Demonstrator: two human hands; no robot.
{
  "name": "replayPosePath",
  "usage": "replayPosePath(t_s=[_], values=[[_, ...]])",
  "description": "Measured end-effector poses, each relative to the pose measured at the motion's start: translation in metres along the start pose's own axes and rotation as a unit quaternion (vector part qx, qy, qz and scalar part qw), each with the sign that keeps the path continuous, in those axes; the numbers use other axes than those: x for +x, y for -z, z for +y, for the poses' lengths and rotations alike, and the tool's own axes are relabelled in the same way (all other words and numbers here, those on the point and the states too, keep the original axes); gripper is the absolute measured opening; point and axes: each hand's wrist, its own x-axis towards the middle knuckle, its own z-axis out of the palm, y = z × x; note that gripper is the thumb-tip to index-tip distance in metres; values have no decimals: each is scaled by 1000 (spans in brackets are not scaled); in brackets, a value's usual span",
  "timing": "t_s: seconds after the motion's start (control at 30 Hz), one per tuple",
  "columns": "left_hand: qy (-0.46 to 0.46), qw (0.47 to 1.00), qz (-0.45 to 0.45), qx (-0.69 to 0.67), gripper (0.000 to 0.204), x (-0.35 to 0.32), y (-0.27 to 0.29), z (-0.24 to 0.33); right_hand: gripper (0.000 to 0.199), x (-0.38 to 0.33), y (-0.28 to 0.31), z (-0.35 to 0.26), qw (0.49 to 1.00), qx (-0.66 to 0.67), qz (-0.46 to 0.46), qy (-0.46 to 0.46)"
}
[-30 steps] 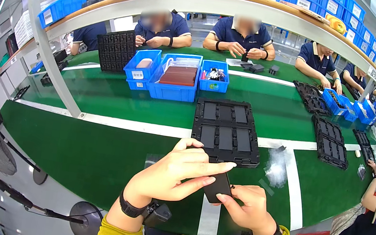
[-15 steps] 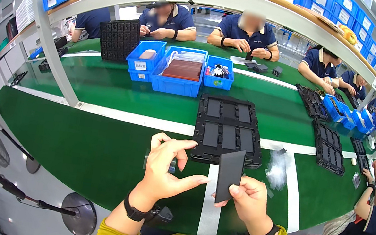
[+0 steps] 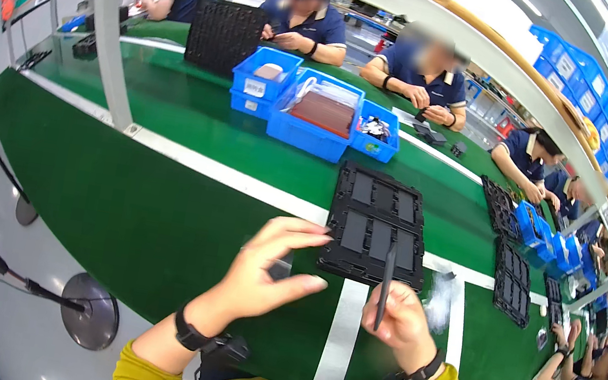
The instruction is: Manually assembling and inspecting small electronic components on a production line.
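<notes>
My right hand (image 3: 409,328) grips a thin, flat black rectangular panel (image 3: 384,292) between thumb and fingers. The panel stands upright and shows nearly edge-on. To its left, my left hand (image 3: 257,272) is open and holds nothing, with thumb and fingers spread apart. Just beyond both hands, a black moulded tray (image 3: 370,272) lies on the green table. Flat dark grey panels (image 3: 355,231) sit in its compartments. Partly hidden behind my left hand is a small clear plastic piece (image 3: 281,267).
Crumpled clear plastic (image 3: 440,304) lies right of my right hand. Blue bins (image 3: 304,138) stand beyond the tray, one holding reddish-brown sheets. A shelf post (image 3: 114,41) rises at the left. More black trays (image 3: 512,283) lie to the right. Several people work across and along the table.
The panel in my right hand has turned from showing its broad face to nearly edge-on. My left hand stays open, slightly farther from the panel. The whole view has tilted.
</notes>
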Motion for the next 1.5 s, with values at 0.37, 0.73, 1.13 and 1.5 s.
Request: replayPosePath(t_s=[0.37, 0.73, 1.13, 1.5], values=[[-62, 998, 12, 5, 47, 3, -28, 3, 27, 23, -27, 38, 984, 145, -98, -39], [-86, 996, 21, -24, 59, 5, -30, -1, 28, 17, -32, 34, 993, 97, -70, -12], [-106, 977, -151, 106, 42, 12, -10, 14, 10, -17, -52, -2, 911, -395, 99, 66], [46, 970, -177, -163, 115, 13, 15, -14, 13, 2, -36, 2, 923, -350, 158, 25]])
